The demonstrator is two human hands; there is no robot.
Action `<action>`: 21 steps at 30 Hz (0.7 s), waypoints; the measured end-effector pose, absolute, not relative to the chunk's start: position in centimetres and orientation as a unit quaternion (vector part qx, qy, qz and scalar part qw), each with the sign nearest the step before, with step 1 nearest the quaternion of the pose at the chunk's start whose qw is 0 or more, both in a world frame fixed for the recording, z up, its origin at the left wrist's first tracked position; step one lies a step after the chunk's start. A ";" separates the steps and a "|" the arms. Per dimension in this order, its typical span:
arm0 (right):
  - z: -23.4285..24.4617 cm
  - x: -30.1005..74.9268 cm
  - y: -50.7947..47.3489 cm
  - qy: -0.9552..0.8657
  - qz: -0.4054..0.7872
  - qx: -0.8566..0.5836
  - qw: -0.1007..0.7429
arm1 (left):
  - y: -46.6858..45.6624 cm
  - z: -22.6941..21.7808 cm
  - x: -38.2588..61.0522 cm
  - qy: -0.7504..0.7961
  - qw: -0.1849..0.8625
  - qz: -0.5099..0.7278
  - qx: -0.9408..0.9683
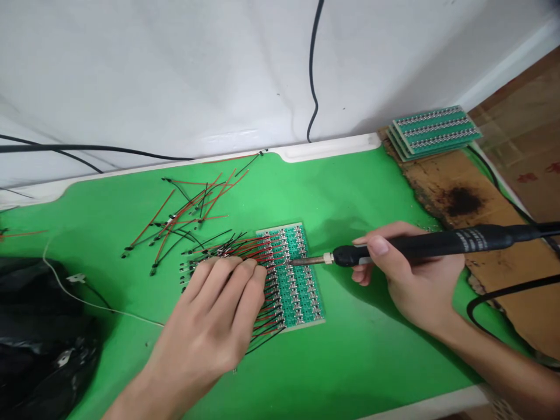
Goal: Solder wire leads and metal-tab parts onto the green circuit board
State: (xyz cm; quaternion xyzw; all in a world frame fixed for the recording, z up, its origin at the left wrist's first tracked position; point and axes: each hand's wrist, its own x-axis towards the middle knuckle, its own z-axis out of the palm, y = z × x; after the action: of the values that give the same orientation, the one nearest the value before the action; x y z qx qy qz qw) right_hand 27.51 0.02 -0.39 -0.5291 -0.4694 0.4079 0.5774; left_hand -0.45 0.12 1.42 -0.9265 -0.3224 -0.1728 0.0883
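Observation:
My right hand grips a black soldering iron by its handle. Its metal tip points left and meets the solder pads on a green circuit board panel. Many red and black wires are attached along the left side of this panel. My left hand lies over those wires with its fingers closed. A red wire runs from its fingertips to the iron's tip; the exact grip is hidden behind the fingers. A thin pale strand leads under the left hand from the left.
Loose red and black wire leads lie scattered on the green mat. More panels are stacked on a scorched brown board at right. A black plastic bag sits at left. Black cables hang by the wall.

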 end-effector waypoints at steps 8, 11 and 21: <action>-0.4 27.5 0.0 -0.467 0.402 -0.538 0.575 | 0.2 1.3 -0.4 -0.321 0.090 -0.176 -0.926; -0.5 27.6 0.0 -0.470 0.398 -0.538 0.575 | 0.1 1.4 -0.4 -0.322 0.083 -0.175 -0.927; -0.3 27.4 0.1 -0.470 0.399 -0.537 0.575 | 0.1 1.3 -0.4 -0.324 0.078 -0.176 -0.926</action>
State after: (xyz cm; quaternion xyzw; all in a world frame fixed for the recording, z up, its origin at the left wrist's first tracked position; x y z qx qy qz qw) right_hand 27.43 0.10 -0.28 -0.5373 -0.4703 0.3991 0.5752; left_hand -0.44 0.07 1.34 -0.9265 -0.3237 -0.1755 0.0779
